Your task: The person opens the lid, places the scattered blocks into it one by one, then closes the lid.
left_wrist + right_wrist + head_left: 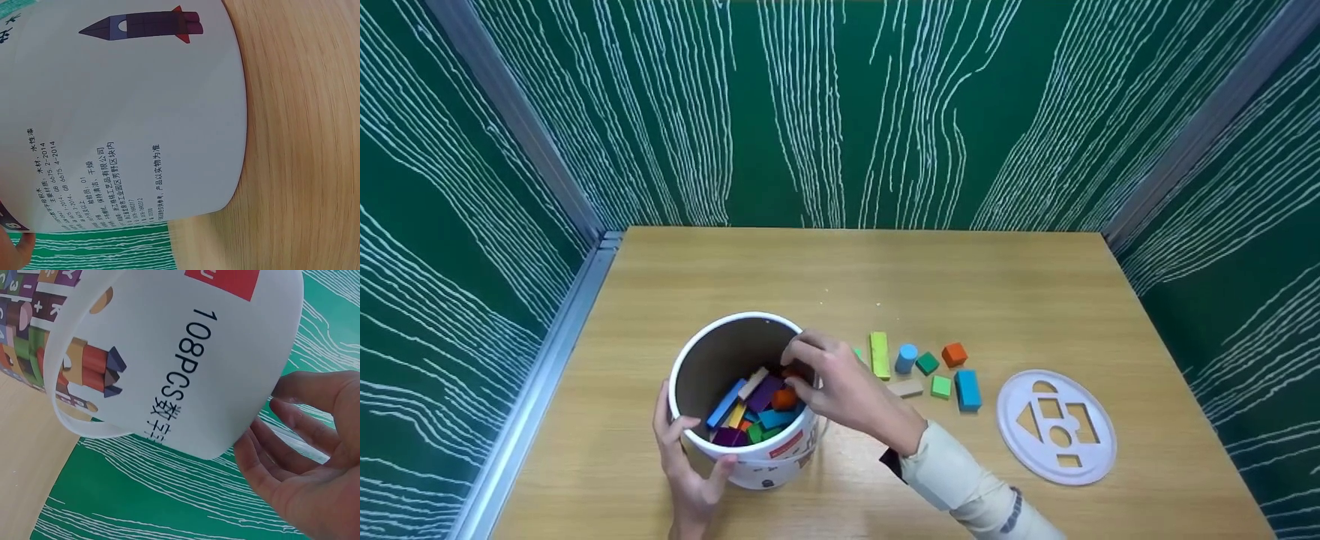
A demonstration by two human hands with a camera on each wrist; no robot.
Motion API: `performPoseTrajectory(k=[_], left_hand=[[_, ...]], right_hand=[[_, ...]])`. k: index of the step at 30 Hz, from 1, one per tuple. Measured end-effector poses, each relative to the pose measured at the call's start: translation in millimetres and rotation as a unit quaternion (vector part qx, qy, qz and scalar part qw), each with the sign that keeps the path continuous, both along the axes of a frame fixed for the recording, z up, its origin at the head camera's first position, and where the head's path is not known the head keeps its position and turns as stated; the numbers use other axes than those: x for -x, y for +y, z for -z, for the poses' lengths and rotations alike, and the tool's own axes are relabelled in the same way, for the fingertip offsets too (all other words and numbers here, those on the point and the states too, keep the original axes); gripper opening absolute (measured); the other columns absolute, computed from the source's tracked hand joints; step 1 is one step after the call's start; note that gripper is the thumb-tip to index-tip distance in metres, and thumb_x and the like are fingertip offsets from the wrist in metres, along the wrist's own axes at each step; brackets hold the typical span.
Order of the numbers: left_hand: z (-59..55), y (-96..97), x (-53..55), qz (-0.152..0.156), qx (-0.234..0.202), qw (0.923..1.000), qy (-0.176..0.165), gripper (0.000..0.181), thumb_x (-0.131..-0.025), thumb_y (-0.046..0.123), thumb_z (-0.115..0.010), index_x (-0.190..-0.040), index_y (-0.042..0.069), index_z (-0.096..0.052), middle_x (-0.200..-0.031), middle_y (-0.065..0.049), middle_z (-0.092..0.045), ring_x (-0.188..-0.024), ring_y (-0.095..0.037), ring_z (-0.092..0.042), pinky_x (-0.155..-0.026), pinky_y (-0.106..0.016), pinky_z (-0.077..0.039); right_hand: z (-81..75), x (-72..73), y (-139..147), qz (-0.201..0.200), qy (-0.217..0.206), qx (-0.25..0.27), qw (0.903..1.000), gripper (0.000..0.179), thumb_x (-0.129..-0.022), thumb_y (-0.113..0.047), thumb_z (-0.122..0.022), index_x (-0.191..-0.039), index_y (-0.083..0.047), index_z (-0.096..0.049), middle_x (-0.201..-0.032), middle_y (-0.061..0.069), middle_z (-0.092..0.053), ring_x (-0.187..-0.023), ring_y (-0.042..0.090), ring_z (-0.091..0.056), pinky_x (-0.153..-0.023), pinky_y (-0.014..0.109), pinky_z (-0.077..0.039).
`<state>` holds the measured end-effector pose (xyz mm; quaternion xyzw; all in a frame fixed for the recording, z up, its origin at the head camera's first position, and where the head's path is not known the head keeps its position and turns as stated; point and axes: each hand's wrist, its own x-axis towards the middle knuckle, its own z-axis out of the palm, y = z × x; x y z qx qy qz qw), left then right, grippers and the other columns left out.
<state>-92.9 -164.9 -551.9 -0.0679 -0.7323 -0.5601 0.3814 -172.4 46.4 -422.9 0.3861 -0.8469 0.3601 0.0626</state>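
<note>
A white cylindrical toy bucket (pixel 769 474) stands on the table, its open top tilted toward the head camera. Inside lie several coloured wooden blocks, among them an orange block (pixel 784 398), a purple block (pixel 765 392) and a blue block (pixel 726 405). My left hand (pixel 688 465) grips the bucket at its left rim, thumb on the outer wall. Over the right rim reaches my right hand (pixel 836 379), bent fingers inside beside the orange blocks. In the right wrist view the rim hides its fingertips, so I cannot tell whether they pinch a block.
Right of the bucket, loose blocks lie on the wooden table (pixel 975 285): a yellow-green bar (pixel 880 355), a blue cylinder (pixel 906 358), a red-orange cube (pixel 954 355) and a teal block (pixel 968 390). Farther right is a white lid (pixel 1012 431) with shaped holes. Green walls enclose the table.
</note>
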Motion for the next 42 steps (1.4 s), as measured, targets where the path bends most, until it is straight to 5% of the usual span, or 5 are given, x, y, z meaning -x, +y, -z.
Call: performPoseTrajectory(k=[8,17,22,29,42], left_hand=[[-8.8,3.8,0.5,0.001,0.004,0.9991,0.042,0.059,-0.077,0.036,-0.073,-0.103,-0.008,-0.045,-0.147,-0.031,-0.023,-0.135,-0.034,-0.026,-0.111,-0.035,-0.027],[-33.7,13.7,-6.1,-0.004,-0.002,0.9995,0.032,0.055,-0.080,0.033,-0.071,-0.102,-0.009,-0.044,-0.146,-0.032,-0.024,-0.136,-0.028,-0.027,-0.110,-0.033,-0.027],[-30.0,11.8,-5.5,-0.002,-0.001,0.9996,0.028,0.057,-0.079,0.035,-0.072,-0.102,-0.009,-0.044,-0.147,-0.029,-0.024,-0.136,-0.030,-0.026,-0.110,-0.034,-0.028],[1.6,0.3,3.6,0.001,0.001,0.9997,0.026,0.059,-0.076,0.038,-0.075,-0.105,-0.005,-0.046,-0.151,-0.022,-0.023,-0.136,-0.037,-0.024,-0.111,-0.036,-0.028],[-34.4,14.5,-5.8,-0.004,-0.001,0.9994,0.035,0.055,-0.080,0.033,-0.071,-0.102,-0.009,-0.043,-0.144,-0.035,-0.023,-0.135,-0.028,-0.028,-0.110,-0.031,-0.028]], right_hand=[[-0.6,5.1,9.9,0.019,0.016,0.023,0.9994,0.012,-0.084,-0.010,-0.071,-0.095,-0.010,-0.065,-0.101,0.001,-0.061,-0.095,0.014,-0.059,-0.087,0.025,-0.050],[6.0,11.4,24.8,0.062,0.000,0.021,0.9978,0.014,-0.084,-0.010,-0.071,-0.097,-0.012,-0.065,-0.101,-0.002,-0.061,-0.094,0.013,-0.058,-0.082,0.024,-0.052],[15.6,14.7,32.6,0.088,-0.003,0.026,0.9958,0.015,-0.083,-0.009,-0.072,-0.096,-0.013,-0.065,-0.100,-0.002,-0.062,-0.093,0.015,-0.057,-0.080,0.029,-0.053],[35.3,21.5,42.8,0.113,-0.003,0.029,0.9931,0.015,-0.081,-0.008,-0.073,-0.093,-0.013,-0.066,-0.096,-0.001,-0.063,-0.086,0.015,-0.058,-0.071,0.027,-0.053],[84.3,35.7,54.8,0.170,-0.047,-0.015,0.9842,0.015,-0.078,-0.006,-0.073,-0.090,-0.013,-0.067,-0.094,0.006,-0.063,-0.082,0.022,-0.059,-0.073,0.032,-0.055]])
